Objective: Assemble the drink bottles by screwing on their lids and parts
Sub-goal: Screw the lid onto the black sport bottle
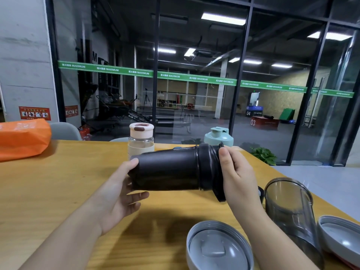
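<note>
Black bottle (167, 170) held sideways above the counter (64, 184), left hand (118, 190) cradling its base, right hand's (237, 174) grip wrapped round the lid (209, 168) — twist it tilted and it may cross-thread

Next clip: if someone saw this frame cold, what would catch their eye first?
First the black bottle, held sideways above the middle of the yellow table: the left hand grips its base and the right hand grips its black lid. Next, the bright orange bag at the table's far left. Then the loose grey parts at the near right: a clear smoky cup between two grey lids.
</note>
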